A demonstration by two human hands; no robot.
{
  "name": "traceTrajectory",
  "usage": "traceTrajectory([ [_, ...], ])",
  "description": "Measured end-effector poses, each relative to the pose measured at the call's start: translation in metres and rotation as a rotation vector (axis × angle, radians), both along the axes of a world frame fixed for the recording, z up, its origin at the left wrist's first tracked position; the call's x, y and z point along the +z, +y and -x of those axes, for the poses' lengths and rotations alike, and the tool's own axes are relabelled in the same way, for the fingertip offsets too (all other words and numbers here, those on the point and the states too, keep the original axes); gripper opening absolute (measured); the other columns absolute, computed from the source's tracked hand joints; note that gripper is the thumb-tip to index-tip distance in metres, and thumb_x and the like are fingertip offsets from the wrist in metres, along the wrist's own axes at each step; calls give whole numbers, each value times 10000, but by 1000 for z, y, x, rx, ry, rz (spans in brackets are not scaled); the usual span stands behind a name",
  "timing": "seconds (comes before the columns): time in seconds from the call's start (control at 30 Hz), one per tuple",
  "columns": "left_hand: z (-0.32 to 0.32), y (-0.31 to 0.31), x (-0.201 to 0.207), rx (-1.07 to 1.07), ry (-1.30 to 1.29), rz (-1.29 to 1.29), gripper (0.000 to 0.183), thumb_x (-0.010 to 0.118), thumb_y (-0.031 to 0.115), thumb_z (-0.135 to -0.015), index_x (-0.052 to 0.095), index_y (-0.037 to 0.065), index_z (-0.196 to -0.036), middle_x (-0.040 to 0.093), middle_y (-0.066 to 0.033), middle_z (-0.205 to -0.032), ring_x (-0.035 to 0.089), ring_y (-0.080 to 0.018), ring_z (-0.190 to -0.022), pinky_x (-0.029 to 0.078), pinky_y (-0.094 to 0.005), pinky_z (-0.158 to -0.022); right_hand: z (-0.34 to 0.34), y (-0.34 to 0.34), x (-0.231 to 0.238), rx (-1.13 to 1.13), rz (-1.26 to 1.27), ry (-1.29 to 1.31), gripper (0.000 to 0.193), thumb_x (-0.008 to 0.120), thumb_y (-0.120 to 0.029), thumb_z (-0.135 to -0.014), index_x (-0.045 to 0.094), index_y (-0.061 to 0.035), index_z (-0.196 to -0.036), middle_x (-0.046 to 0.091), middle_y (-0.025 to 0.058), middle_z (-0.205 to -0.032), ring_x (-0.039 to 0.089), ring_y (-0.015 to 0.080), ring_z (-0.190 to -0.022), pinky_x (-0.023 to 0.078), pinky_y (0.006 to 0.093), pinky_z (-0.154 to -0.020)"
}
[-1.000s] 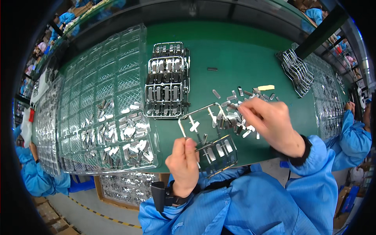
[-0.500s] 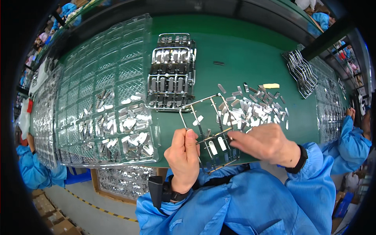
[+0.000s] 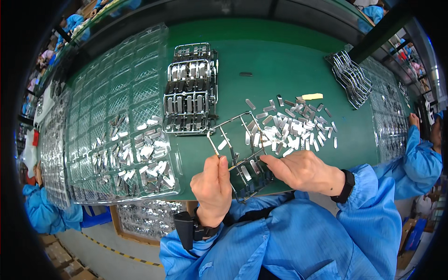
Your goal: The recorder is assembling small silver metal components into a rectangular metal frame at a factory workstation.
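My left hand (image 3: 212,189) is closed around the left side of a shiny metallic frame (image 3: 226,138) with thin cross bars, held tilted above the table's near edge. My right hand (image 3: 303,172) pinches the opposite side of this frame, its fingertips by the middle bar. A few small oblong pieces (image 3: 246,173) are still attached in the lower part; bars cross the upper part with open gaps. Just beyond my right hand, loose silvery oblong pieces (image 3: 298,127) lie in a heap on the green table (image 3: 275,51).
Left of the frame stands a stack of piece-filled frames (image 3: 189,100). Clear compartment trays (image 3: 144,79) holding loose pieces cover the left side. Bare frames (image 3: 352,79) are stacked at the far right. A yellow strip (image 3: 312,96) and dark piece (image 3: 246,73) lie behind. People sit on both sides.
My view has shifted slightly, moving the table's contents leftward. Both hands keep holding the frame, which is tilted somewhat differently. My right fingertips have come closer to its middle bar.
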State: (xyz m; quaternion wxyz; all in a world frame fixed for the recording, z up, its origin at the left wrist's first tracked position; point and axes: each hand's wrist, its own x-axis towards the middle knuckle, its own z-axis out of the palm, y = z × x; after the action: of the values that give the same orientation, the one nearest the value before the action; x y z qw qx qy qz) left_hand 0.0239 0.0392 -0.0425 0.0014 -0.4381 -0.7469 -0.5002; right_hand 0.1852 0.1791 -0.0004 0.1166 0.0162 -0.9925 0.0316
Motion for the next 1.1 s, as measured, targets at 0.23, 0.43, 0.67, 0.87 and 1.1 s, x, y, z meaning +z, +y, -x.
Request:
traceTrajectory([
  [0.23,-2,-3,-4,20,122,-23,60,620,52,-859,593,-1,-861,473,-96,-501,511,-245,-400,365,-347,-403,14,5,14,-231,537,-123,103,517,-99,-886,556,-6,-866,532,115,-540,599,245,-528,456,374,-467],
  [0.43,-1,-13,-2,69,95,-10,54,611,43,-862,586,-4,-850,516,-101,-519,554,-228,-423,389,-318,-409,35,19,48,-446,982,-412,193,488,-137,-921,568,13,-830,557,115,-577,600,265,-559,465,356,-543],
  [0.67,3,-20,1,154,-301,-56,232,448,124,-981,519,-6,-802,533,-25,-581,445,-40,-432,305,-202,-392,24,23,-8,-160,457,114,135,610,-55,-815,591,12,-931,609,140,-808,611,302,-743,492,384,-635],
  [0.87,2,-16,2,171,-388,-81,223,442,132,-987,497,2,-814,485,5,-606,380,-13,-454,273,-188,-404,18,16,-1,-239,559,-6,193,632,-58,-799,595,-12,-984,614,129,-827,612,290,-774,497,379,-660],
  [1.1,2,-18,-4,132,-417,-74,205,468,131,-980,501,11,-817,474,17,-595,377,-8,-453,255,-180,-404,-1,0,-1,-304,385,100,212,670,-59,-775,617,-35,-978,614,86,-735,611,234,-640,496,334,-560],
])
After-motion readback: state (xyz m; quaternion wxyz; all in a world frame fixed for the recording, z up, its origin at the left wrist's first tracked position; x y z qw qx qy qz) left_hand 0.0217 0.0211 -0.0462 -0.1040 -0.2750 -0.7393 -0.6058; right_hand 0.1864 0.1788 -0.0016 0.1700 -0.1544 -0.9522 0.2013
